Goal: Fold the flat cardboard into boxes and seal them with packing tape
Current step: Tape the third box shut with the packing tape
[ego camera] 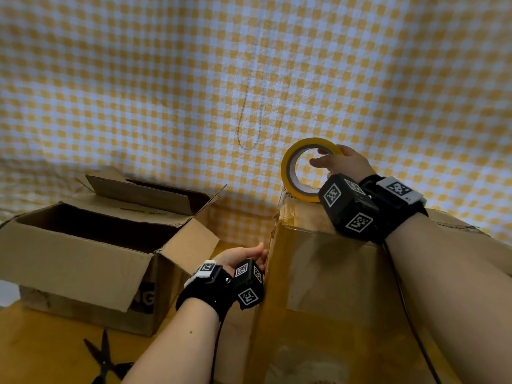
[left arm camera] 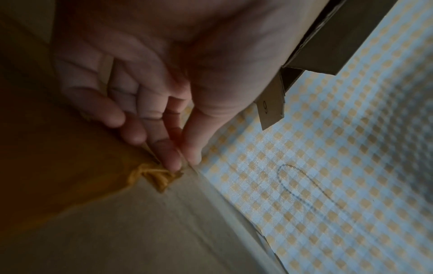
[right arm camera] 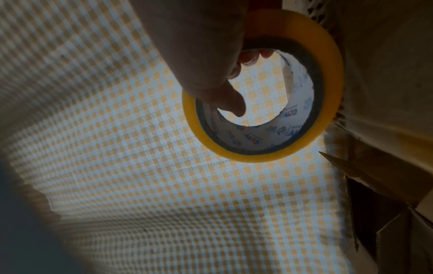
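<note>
Right hand [ego camera: 346, 163] clasped round upright tape roll [ego camera: 286, 173], hole toward wearer; left hand [ego camera: 241, 256] flat-fingered against box [ego camera: 318, 273].

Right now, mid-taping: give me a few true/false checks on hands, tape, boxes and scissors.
1. The right hand grips the tape roll. True.
2. The left hand holds the scissors. False: they lie on the table, and that hand touches the side of the taped box.
3. The box on the left is sealed. False: its flaps stand open.
4. The tape roll sits at the far edge of the taped box. True.
</note>
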